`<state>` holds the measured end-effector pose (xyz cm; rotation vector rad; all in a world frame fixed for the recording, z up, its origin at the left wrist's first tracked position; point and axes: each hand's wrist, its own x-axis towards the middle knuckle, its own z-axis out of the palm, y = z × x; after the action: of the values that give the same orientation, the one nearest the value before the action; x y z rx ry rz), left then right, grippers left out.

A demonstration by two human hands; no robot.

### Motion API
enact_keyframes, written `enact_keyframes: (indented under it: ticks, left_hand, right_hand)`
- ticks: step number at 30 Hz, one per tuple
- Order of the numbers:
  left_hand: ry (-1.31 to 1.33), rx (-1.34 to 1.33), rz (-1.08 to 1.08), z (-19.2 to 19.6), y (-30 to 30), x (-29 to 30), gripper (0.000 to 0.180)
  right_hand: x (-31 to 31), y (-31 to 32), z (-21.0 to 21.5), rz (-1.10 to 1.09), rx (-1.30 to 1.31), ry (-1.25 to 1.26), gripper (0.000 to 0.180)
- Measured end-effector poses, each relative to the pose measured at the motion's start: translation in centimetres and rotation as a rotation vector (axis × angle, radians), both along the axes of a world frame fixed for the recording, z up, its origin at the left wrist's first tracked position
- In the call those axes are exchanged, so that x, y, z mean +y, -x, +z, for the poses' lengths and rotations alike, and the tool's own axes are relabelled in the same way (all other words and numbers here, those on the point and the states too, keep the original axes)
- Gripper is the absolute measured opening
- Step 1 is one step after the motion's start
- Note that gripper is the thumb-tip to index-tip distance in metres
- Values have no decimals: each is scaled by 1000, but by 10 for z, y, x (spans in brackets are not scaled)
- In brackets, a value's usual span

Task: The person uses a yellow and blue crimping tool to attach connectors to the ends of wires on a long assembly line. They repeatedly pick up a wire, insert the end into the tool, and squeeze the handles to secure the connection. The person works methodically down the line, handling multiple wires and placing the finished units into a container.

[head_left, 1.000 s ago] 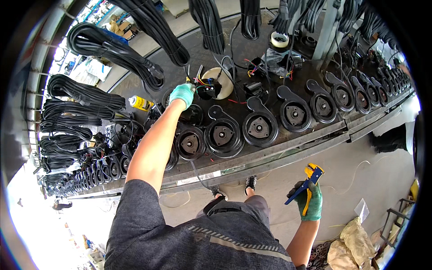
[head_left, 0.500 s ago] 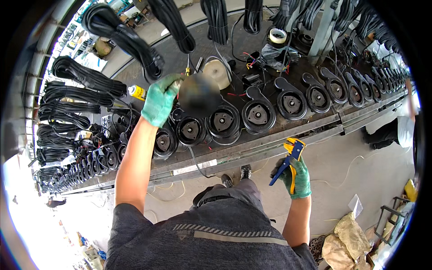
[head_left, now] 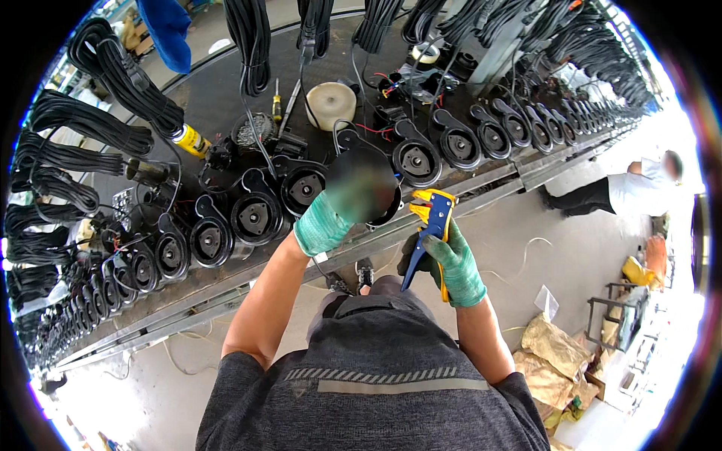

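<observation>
My right hand, in a green glove with dark fingertips, is wrapped round the handles of a blue and yellow wire stripper. The tool's yellow jaws point up, just short of the workbench edge. My left hand, gloved in green too, reaches over the bench front beside a round black housing. A dark blur covers its fingers and part of that housing, so I cannot make out what they touch. Immediately left of the hand lies another round black housing with a metal disc inside.
Black housings line the bench's front edge both ways. Bundled black cables hang above. Behind stand a cream round block, a yellow screwdriver, a yellow can and a tape roll. A person is at far right.
My left hand has come down and right, from above the bench to its front edge. My right hand has moved left with the wire stripper, closer to the left. The view has shifted.
</observation>
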<state>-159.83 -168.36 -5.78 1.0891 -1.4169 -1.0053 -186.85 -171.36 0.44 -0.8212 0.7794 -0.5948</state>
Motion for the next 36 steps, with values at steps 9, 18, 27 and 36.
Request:
enact_keyframes:
  ticks: [9, 18, 27, 36]
  left_hand:
    - [497, -520, 259, 1, 19, -17, 37]
    - [398, -737, 309, 22, 46, -17, 40]
    - [-106, -946, 385, 43, 73, -27, 31]
    - [-2, -616, 624, 35, 73, -50, 20]
  right_hand:
    - [-16, -52, -2, -103, 209, 492, 56]
    - [-54, -48, -6, 150, 348, 987, 59]
    - [-109, -26, -11, 295, 84, 785, 61]
    - [-150, -19, -10, 225, -107, 240, 54]
